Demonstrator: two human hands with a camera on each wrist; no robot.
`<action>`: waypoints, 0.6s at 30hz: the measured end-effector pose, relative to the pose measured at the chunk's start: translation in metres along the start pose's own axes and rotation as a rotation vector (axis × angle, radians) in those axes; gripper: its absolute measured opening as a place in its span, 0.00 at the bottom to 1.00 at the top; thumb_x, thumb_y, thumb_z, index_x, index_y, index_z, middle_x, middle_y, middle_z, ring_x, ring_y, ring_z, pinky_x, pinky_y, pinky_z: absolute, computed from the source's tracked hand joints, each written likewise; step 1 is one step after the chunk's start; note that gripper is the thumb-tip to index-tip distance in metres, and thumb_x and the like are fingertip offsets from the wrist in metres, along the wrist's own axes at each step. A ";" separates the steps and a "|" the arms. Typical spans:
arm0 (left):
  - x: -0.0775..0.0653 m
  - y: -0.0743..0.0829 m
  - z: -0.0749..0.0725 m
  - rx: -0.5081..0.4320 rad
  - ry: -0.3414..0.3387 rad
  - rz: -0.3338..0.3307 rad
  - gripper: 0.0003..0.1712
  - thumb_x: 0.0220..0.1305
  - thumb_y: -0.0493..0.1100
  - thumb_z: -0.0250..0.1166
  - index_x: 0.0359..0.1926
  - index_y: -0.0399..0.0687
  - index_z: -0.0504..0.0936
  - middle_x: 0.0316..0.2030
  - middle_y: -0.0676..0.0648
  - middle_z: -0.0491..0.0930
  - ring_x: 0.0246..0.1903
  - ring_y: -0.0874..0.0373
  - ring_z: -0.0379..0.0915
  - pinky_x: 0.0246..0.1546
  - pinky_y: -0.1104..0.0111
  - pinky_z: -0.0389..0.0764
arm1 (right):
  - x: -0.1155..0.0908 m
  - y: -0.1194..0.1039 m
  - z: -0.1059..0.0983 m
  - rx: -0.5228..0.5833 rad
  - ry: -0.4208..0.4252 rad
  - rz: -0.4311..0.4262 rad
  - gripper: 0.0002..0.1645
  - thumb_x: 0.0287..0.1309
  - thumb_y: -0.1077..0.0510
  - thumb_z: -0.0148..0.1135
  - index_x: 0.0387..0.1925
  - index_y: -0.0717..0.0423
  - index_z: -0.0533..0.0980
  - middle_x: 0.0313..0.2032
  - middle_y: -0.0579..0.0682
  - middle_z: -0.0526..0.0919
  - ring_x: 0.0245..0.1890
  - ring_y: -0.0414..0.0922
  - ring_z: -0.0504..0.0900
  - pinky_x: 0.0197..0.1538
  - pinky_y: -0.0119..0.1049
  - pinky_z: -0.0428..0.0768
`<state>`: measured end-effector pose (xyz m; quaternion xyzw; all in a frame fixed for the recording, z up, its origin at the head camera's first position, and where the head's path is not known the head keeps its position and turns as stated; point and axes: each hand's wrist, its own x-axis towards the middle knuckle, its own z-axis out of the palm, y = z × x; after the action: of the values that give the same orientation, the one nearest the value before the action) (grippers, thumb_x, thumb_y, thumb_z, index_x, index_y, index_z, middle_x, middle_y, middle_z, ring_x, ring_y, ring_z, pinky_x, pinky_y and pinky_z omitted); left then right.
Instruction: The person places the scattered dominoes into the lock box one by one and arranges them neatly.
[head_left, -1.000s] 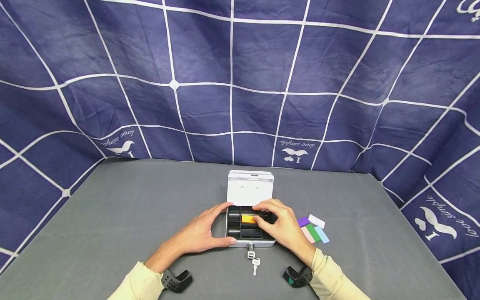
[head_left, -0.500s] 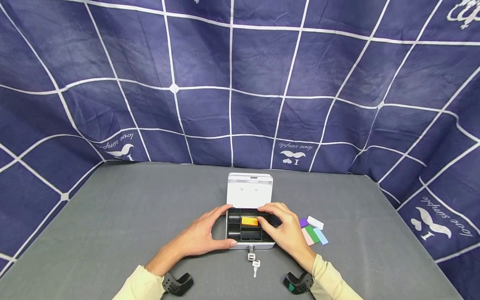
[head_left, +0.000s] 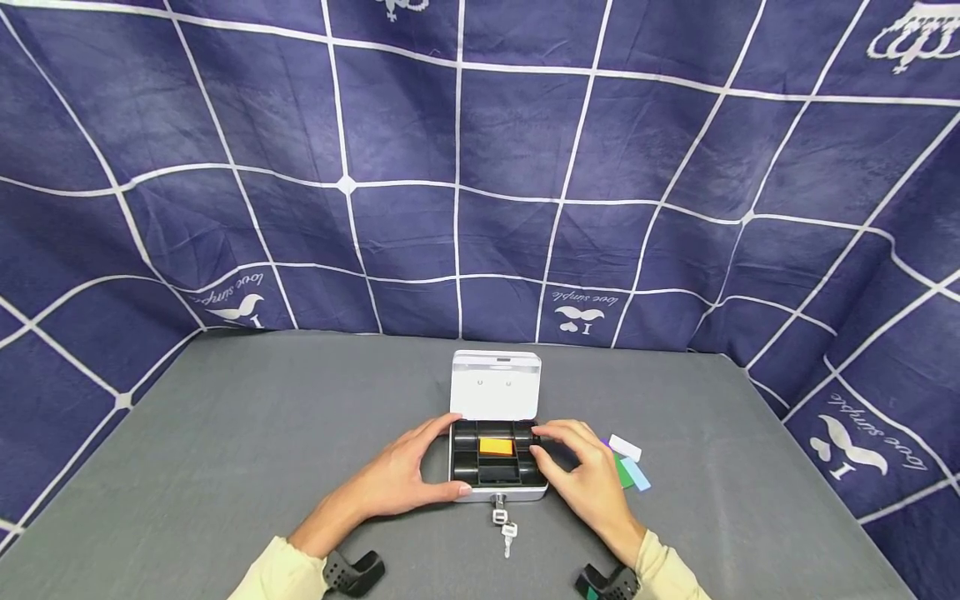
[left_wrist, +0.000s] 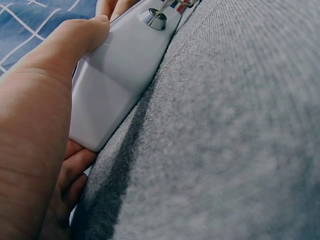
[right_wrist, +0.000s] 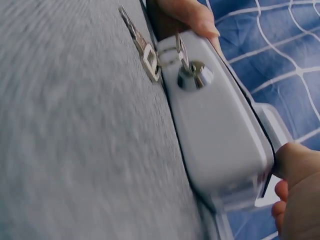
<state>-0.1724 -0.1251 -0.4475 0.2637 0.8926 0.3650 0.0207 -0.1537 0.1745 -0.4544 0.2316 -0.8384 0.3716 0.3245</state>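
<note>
A white cash box (head_left: 483,495) stands on the grey cloth, its lid (head_left: 495,387) raised and a black compartment tray (head_left: 467,454) inside. An orange block (head_left: 496,447) lies in the tray's middle compartment. My left hand (head_left: 393,475) holds the box by its left side, thumb on the front edge and fingers toward the back corner. At the right rim is my right hand (head_left: 588,479), thumb and forefinger apart with nothing between them. Keys (head_left: 507,537) hang from the front lock (right_wrist: 195,76), one of them inserted in it.
To the right of the box, partly behind my right hand, lie several coloured blocks: a white block (head_left: 626,447), a light blue block (head_left: 636,473) and a green block (head_left: 623,472) among them. A blue checked cloth (head_left: 405,225) hangs behind the grey surface (head_left: 300,400).
My right hand has let go of the orange block and drawn right to the box's rim, now covering more of the loose blocks. The left hand keeps its hold on the box.
</note>
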 end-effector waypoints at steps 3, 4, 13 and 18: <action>0.000 -0.001 0.000 0.007 0.003 0.003 0.55 0.52 0.73 0.74 0.76 0.65 0.63 0.69 0.49 0.73 0.67 0.45 0.70 0.64 0.44 0.73 | 0.000 0.004 -0.004 -0.012 0.016 0.018 0.19 0.51 0.65 0.78 0.45 0.47 0.87 0.41 0.42 0.87 0.44 0.41 0.85 0.53 0.22 0.75; 0.000 -0.001 0.000 0.008 0.005 0.004 0.55 0.52 0.73 0.74 0.76 0.65 0.63 0.69 0.49 0.73 0.67 0.45 0.70 0.64 0.44 0.73 | 0.000 0.007 -0.006 -0.017 0.024 0.018 0.19 0.50 0.66 0.78 0.45 0.48 0.87 0.41 0.43 0.87 0.43 0.42 0.85 0.53 0.22 0.75; 0.001 0.000 0.003 0.022 0.013 0.021 0.54 0.52 0.73 0.74 0.76 0.67 0.63 0.68 0.52 0.74 0.66 0.48 0.72 0.62 0.46 0.74 | 0.004 0.024 -0.028 -0.043 -0.026 0.065 0.18 0.51 0.64 0.79 0.46 0.52 0.87 0.43 0.41 0.87 0.43 0.39 0.85 0.52 0.19 0.74; -0.002 -0.001 0.003 0.024 0.025 0.022 0.54 0.52 0.73 0.73 0.76 0.66 0.63 0.68 0.51 0.74 0.67 0.48 0.71 0.63 0.45 0.74 | 0.008 0.033 -0.043 -0.033 -0.110 0.064 0.17 0.53 0.65 0.78 0.46 0.51 0.86 0.43 0.38 0.86 0.41 0.39 0.86 0.49 0.20 0.76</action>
<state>-0.1708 -0.1246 -0.4505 0.2692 0.8942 0.3576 0.0024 -0.1638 0.2270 -0.4422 0.2191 -0.8680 0.3545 0.2698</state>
